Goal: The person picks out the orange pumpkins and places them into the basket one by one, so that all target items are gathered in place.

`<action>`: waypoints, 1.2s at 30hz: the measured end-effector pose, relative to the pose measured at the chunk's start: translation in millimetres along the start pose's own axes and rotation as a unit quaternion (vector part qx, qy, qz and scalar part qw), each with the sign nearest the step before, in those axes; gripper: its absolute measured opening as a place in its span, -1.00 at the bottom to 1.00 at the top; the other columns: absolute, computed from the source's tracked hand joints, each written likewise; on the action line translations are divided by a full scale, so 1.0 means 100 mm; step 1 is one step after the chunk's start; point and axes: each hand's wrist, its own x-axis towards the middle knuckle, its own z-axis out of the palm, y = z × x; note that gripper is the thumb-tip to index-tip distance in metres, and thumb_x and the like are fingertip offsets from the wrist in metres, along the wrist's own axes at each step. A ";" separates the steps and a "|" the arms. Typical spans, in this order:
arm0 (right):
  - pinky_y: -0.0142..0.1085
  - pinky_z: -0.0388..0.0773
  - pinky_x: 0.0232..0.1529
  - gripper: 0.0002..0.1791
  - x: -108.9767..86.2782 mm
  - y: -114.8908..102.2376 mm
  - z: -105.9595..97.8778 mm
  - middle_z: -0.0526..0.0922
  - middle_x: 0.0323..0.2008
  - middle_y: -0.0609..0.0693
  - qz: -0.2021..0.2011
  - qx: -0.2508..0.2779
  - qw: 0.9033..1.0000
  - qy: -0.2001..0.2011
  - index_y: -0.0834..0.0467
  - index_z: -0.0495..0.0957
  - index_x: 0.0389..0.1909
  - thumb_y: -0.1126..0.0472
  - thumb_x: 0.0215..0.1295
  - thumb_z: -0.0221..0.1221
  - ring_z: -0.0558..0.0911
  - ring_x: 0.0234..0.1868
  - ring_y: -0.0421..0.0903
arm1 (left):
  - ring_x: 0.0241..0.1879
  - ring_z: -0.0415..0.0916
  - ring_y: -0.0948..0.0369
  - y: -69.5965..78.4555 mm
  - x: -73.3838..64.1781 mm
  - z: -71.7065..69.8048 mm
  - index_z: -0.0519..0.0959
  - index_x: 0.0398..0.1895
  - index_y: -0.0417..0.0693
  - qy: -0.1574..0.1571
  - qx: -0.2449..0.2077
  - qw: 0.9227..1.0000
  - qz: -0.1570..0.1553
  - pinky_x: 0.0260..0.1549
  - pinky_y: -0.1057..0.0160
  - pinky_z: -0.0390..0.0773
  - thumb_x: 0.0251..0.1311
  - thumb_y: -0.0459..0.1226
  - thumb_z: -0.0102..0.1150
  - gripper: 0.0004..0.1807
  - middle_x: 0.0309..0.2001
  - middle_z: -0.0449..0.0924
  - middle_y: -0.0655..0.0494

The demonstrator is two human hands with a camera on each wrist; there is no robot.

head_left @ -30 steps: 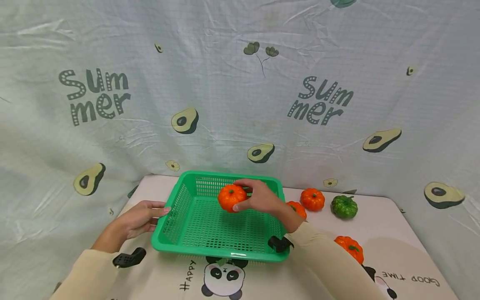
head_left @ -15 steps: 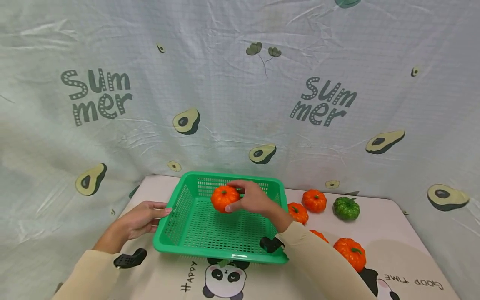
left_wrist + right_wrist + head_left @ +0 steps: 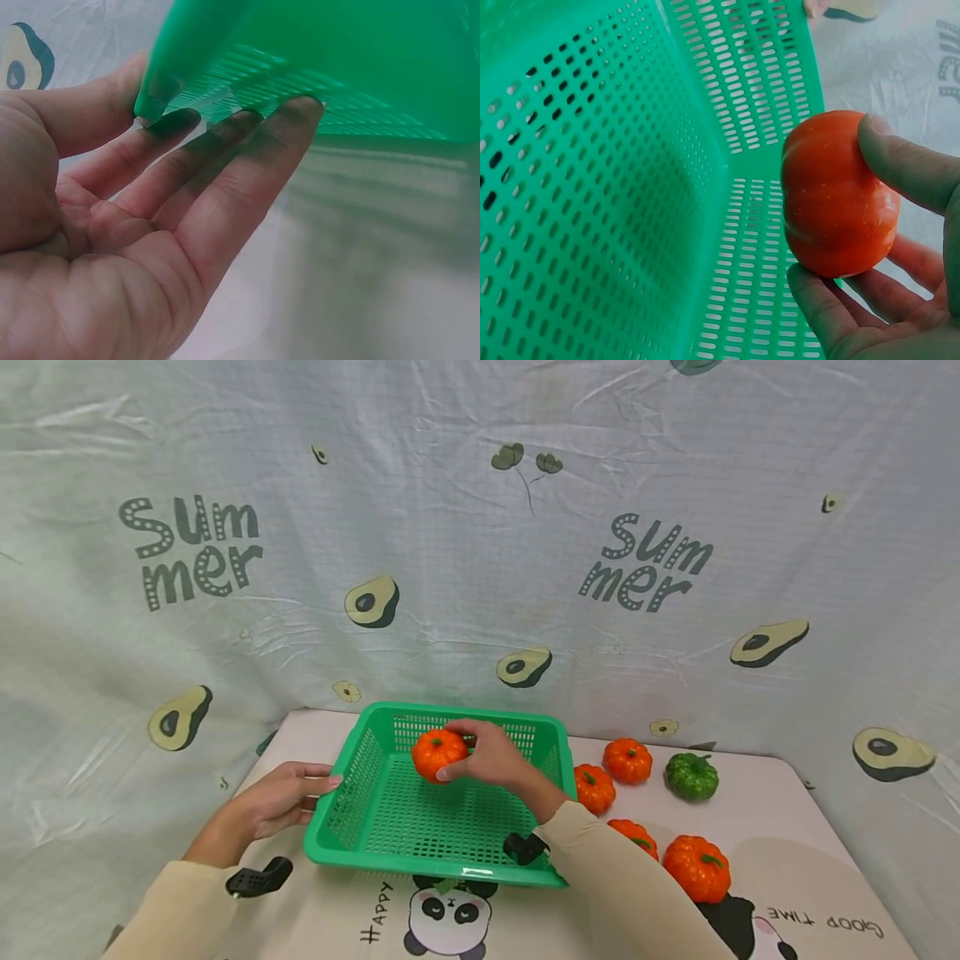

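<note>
A small orange pumpkin (image 3: 438, 755) is gripped by my right hand (image 3: 487, 757) above the inside of the green plastic basket (image 3: 442, 873). In the right wrist view the thumb lies on one side of the pumpkin (image 3: 840, 195) and fingertips on the other; it hangs apart from the basket floor. My left hand (image 3: 287, 799) holds the basket's left side. The left wrist view has its thumb at the rim (image 3: 154, 105) and its fingers (image 3: 247, 172) against the slotted wall beneath. Nothing lies on the visible basket floor.
Right of the basket sit several more orange pumpkins, among them one by the basket (image 3: 594, 789) and one near the front (image 3: 697, 868). A green pumpkin (image 3: 692, 777) is at the back right. A patterned curtain (image 3: 450, 527) hangs behind the table (image 3: 795, 827).
My right hand has carried the orange pumpkin leftward over the basket, and its forearm now uncovers more pumpkins on the right. The left hand stays at the basket's side.
</note>
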 end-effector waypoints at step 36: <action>-0.12 0.68 0.08 -0.23 0.40 0.07 0.38 0.66 0.23 0.16 0.011 -0.052 0.998 0.031 0.21 0.57 0.32 0.15 0.04 0.59 0.64 0.15 0.10 | -0.10 0.79 0.14 0.00 0.00 0.01 0.28 0.47 -0.52 0.012 -0.002 1.000 -0.007 -0.08 0.09 0.79 0.55 -0.20 0.12 -0.36 -0.07 0.79 0.07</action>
